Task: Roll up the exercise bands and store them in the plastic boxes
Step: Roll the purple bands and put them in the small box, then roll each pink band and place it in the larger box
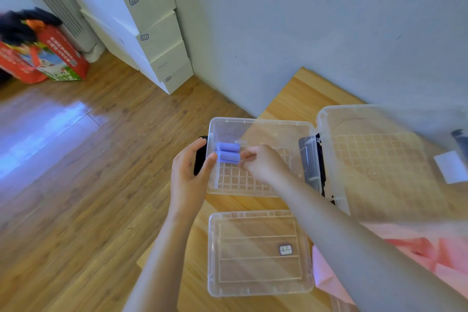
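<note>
Two purple rolls [228,152] lie side by side in the far-left corner of the clear box [260,123], on its gridded floor. They look light, soft and rubbery, likely to spring open if let go, so the safest hold is a pinch across both ends. The right hand [260,162] has its fingers closed at the right end of the nearer roll; through motion blur I cannot be sure it grips it. The left hand [188,172] is open, curled on the box's left wall with a fingertip at the roll's left end. A lid [258,253] lies nearer, a second box [379,159] to the right, pink bands [430,253] beside it. All sit on a light wooden table [298,88] against a grey wall [329,20], above a glossy plank floor [76,159].
</note>
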Tool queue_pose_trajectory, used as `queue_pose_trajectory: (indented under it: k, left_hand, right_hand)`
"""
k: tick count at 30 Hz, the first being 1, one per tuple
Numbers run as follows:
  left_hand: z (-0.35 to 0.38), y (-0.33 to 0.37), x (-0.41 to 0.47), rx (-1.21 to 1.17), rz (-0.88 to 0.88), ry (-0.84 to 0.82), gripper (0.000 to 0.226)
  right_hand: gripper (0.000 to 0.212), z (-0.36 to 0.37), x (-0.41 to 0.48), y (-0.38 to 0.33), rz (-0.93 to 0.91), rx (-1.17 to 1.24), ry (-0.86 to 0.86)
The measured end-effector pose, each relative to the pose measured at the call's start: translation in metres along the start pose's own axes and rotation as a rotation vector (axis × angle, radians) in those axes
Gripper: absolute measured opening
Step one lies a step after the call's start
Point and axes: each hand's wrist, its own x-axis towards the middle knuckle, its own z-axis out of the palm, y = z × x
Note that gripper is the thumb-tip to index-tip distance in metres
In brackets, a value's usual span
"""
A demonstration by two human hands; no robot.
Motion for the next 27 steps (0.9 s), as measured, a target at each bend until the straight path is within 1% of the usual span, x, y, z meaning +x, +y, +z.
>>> queue_pose_trajectory:
  k: [4,7,11,16,21,24,27]
  left_hand:
    - [0.009,0.017,-0.027,0.09,0.016,0.044,0.04]
    - [0.024,0.034,-0.054,0.087,0.065,0.068,0.041]
    - [0.056,0.054,-0.092,0.098,0.146,0.028,0.042]
    - [0.109,0.073,-0.148,0.106,0.197,-0.037,0.037]
    - [0.157,0.092,-0.202,0.08,0.262,-0.079,0.041]
    - [0.173,0.105,-0.23,0.064,0.25,-0.127,0.043]
    - [0.18,0.114,-0.252,0.068,0.231,-0.164,0.04]
  right_hand:
    - [0.035,-0.011,-0.037,0.003,-0.135,-0.005,0.047]
    - [0.039,-0.029,-0.071,0.014,-0.22,-0.011,0.078]
    - [0.041,-0.058,-0.115,0.046,-0.298,0.012,0.113]
    - [0.04,-0.089,-0.158,0.105,-0.321,0.031,0.143]
    - [0.04,-0.115,-0.192,0.165,-0.283,0.069,0.152]
    - [0.038,-0.124,-0.211,0.192,-0.268,0.087,0.176]
    - [0.037,-0.131,-0.23,0.208,-0.266,0.113,0.19]
